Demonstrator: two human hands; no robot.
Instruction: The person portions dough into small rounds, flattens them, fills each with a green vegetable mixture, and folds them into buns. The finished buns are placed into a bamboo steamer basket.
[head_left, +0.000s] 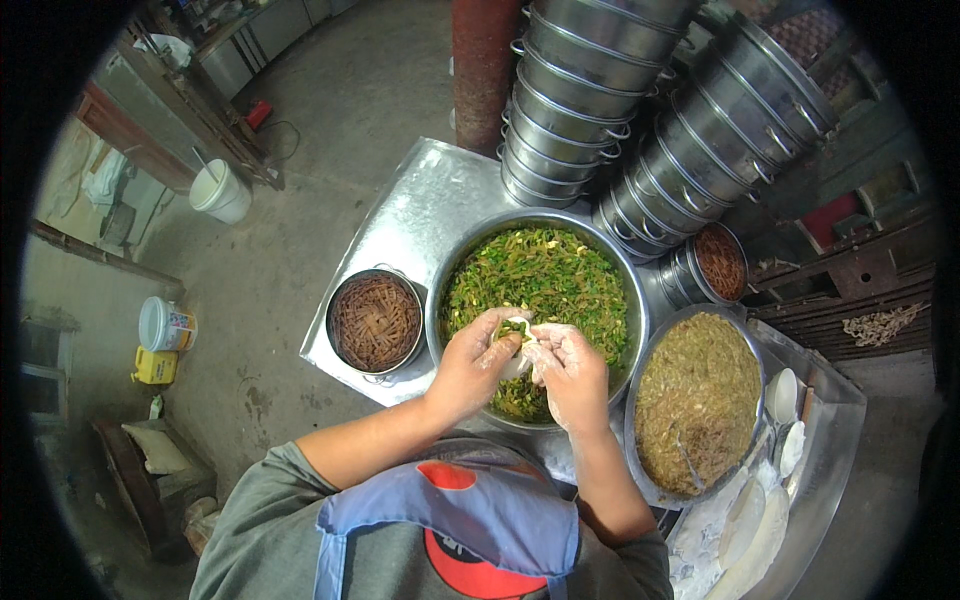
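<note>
My left hand (477, 358) and my right hand (568, 369), both dusted with flour, hold a white dough wrapper (516, 365) between them. Some green filling shows in the wrapper's opening, by my left thumb. The fingertips of my right hand pinch the wrapper's edge. Both hands are above the near part of a large metal basin (639, 300) filled with chopped green vegetable filling (540, 277) with yellowish bits. To the right stands a second basin (632, 450) with a paler, brownish-green filling (694, 397), and a spoon or ladle handle (686, 457) sticks out of it.
Left of the large basin is a round pot of brown strips (375, 321) on the metal table (420, 187). Tall stacks of steamer pots (570, 112) stand behind, near a red post (484, 75). Floured dough (757, 540) and a white bowl (781, 395) lie at the right. Buckets (220, 191) stand on the floor.
</note>
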